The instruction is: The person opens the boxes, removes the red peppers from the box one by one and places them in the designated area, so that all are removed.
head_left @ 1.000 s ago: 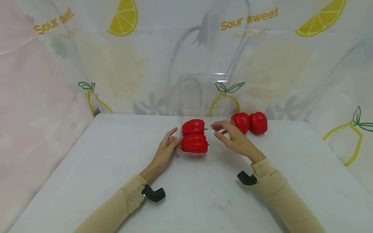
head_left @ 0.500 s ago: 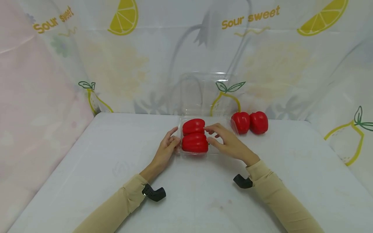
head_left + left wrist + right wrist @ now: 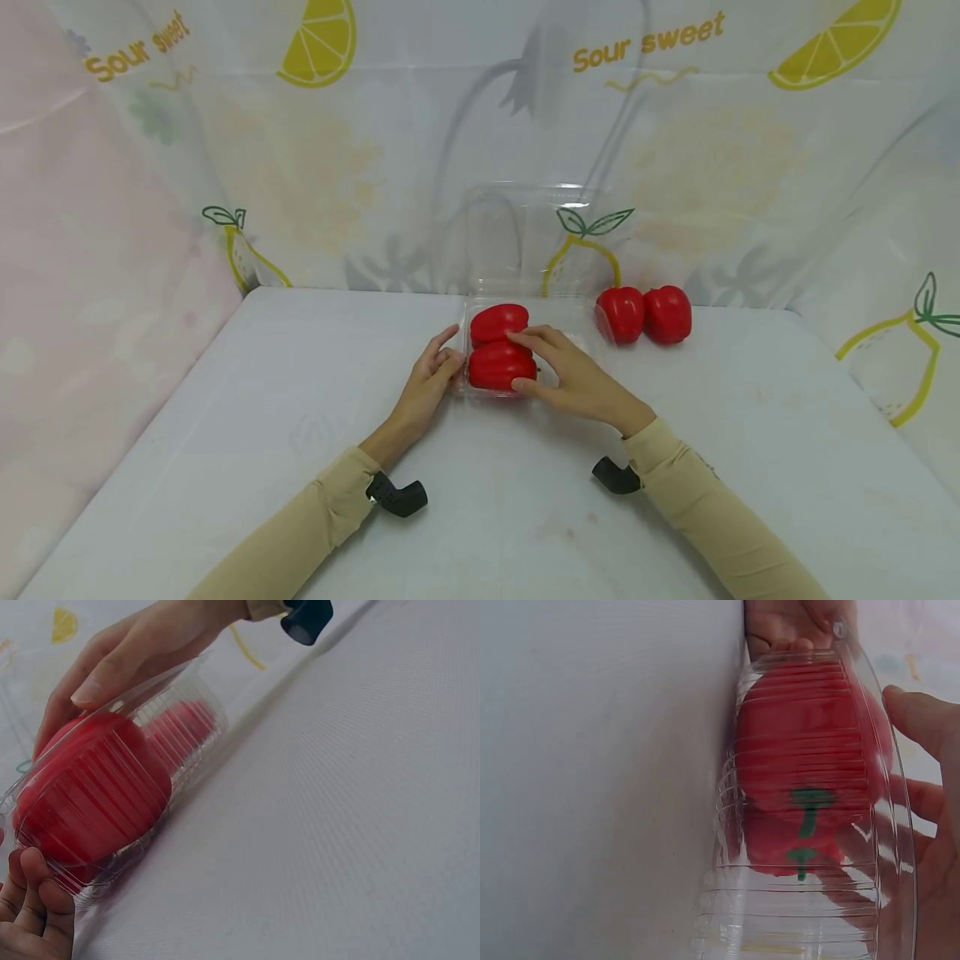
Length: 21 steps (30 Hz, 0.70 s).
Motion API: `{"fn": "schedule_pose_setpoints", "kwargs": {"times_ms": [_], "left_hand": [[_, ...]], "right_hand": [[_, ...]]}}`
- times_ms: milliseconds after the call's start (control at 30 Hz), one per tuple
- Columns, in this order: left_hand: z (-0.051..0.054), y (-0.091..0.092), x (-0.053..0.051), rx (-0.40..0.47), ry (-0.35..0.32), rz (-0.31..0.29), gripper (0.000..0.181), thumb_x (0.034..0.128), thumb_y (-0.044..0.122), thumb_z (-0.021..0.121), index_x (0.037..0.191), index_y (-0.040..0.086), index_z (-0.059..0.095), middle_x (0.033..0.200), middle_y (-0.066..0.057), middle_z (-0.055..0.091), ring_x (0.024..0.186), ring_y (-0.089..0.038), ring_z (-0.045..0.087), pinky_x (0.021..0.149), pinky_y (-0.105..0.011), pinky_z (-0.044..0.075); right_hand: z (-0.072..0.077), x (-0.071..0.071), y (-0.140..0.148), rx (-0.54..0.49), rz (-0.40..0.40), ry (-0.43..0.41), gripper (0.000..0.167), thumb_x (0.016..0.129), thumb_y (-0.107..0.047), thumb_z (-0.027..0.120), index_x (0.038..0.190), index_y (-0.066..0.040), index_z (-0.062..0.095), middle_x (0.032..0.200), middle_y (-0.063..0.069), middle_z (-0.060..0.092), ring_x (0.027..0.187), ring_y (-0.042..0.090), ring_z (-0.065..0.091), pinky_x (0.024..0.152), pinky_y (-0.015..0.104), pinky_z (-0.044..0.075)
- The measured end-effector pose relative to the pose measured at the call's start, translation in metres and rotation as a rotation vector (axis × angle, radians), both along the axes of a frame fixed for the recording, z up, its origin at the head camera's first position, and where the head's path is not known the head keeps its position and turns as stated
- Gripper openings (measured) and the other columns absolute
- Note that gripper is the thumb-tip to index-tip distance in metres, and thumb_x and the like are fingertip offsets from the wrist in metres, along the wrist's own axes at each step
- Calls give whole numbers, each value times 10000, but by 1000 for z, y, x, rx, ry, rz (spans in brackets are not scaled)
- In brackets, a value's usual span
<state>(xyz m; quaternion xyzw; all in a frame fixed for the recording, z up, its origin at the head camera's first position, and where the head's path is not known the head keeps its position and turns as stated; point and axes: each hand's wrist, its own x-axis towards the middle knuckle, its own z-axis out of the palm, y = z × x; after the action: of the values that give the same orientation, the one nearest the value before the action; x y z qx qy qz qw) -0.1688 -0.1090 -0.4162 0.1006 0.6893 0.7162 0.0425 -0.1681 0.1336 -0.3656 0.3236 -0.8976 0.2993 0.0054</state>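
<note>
Two lobed peppers (image 3: 497, 367) in ribbed plastic (image 3: 787, 904)

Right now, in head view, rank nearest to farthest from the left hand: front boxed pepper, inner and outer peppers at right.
1. Front boxed pepper, just right of the left hand.
2. Inner pepper, farther right.
3. Outer pepper, rightmost.

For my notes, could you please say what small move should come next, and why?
Perhaps tighten the right hand on the nearer red pepper, since its thumb and fingers bracket it while the left hand touches the clear container.
</note>
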Motion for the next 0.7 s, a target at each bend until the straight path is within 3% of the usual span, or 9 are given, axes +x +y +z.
{"fn": "schedule_pose_setpoints", "kwargs": {"times_ms": [333,700], "left_hand": [[2,0,1,-4,5,8,493,981,125,457,1455,163,325,845,33,512,748,-84,468,698,-175,415],[2,1,1,-23,-8,13,488,984,137,452,1453,180,326,856,24,506,763,-90,469,712,-179,418]], "right_hand": [[0,2,-3,14,-5,14,636,862,-387,653,1425,-239,398,1421,31,418,1298,216,423,958,418,489],[-2,1,-2,-17,52,65,585,871,-350,652,1393,-210,427,1397,20,430,1284,191,419,973,398,481]]}}
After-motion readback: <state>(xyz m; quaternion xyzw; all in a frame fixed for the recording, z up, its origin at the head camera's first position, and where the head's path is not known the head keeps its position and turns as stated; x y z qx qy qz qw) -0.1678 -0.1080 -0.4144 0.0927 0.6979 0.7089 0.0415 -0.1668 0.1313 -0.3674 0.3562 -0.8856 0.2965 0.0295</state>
